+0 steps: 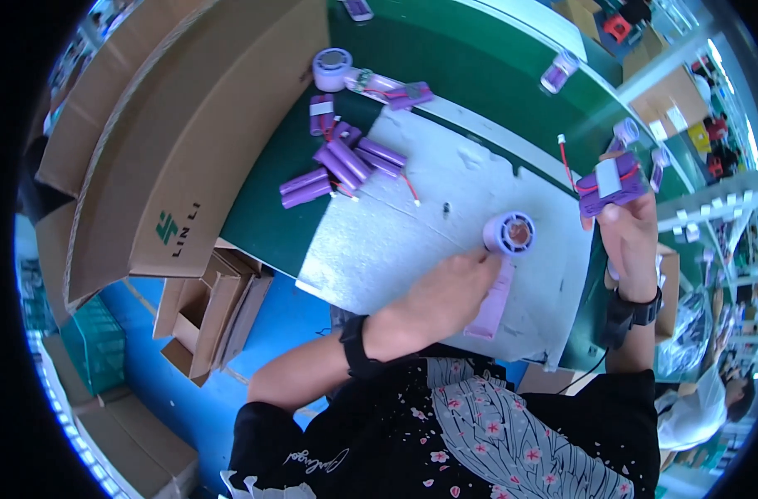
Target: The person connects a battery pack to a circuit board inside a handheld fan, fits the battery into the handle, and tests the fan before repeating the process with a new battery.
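My left hand (441, 299) reaches across the white board, its fingers closed at the neck of a lilac handheld fan housing (491, 309). The housing's round head (510, 234) faces up and shows a coppery inside; my hand hides part of the handle. Raised at the right, my right hand (631, 229) grips a purple battery pack (609, 185) with a white label. A red lead ending in a white connector (561, 139) sticks up from that pack. Several more purple battery packs (343, 162), some with red leads, lie heaped at the board's left edge.
A large cardboard box (204, 141) stands on the left, with smaller open cartons (204, 312) below it. Another lilac fan part (331, 69) lies by the far ledge. More fan pieces (559, 71) sit on the green surface beyond. A person (699, 407) is at far right.
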### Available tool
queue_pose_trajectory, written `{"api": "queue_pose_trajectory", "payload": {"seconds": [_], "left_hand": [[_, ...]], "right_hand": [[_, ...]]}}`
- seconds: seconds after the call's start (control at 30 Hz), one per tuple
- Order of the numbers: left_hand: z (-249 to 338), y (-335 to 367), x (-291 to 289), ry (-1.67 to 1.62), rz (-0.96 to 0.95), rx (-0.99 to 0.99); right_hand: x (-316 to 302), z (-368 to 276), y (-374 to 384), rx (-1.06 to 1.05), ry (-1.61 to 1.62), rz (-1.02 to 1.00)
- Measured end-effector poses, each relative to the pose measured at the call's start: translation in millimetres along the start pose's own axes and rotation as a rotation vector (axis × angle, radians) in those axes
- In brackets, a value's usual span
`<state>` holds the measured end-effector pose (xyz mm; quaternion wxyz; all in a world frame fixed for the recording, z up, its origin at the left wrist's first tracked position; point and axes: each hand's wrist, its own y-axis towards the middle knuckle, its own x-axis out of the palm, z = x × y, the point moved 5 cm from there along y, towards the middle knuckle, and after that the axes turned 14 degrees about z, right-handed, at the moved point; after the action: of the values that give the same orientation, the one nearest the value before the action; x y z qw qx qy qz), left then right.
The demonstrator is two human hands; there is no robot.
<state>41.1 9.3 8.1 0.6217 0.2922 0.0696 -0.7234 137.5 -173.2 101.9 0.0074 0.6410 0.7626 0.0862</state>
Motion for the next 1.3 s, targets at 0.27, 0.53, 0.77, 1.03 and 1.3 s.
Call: {"api": "queue_pose_trajectory", "payload": {"seconds": [0.27,0.53,0.77,1.03,1.3], "left_hand": [[-10.8,57.2,7.5,0.101,-0.387,0.128],[-27.1,92.9,29.0,-0.181,-0.626,-0.064],[-21.5,92.9,25.1,-0.384,-0.532,-0.159],[-24.3,93.4,11.7,-0.437,-0.381,-0.181],[-15.1,94.5,8.1,-0.313,-0.435,-0.087]], "right_hand": [[-14.8,45.4,-39.8,0.252,0.133,0.133],[-37.1,80.1,-58.0,-0.036,-0.508,0.361],[-35.1,83.4,-51.0,-0.152,-0.672,0.294],[-33.3,76.9,-56.5,-0.320,-0.601,0.269],[-19.8,75.0,-53.5,-0.454,-0.634,0.100]]}}
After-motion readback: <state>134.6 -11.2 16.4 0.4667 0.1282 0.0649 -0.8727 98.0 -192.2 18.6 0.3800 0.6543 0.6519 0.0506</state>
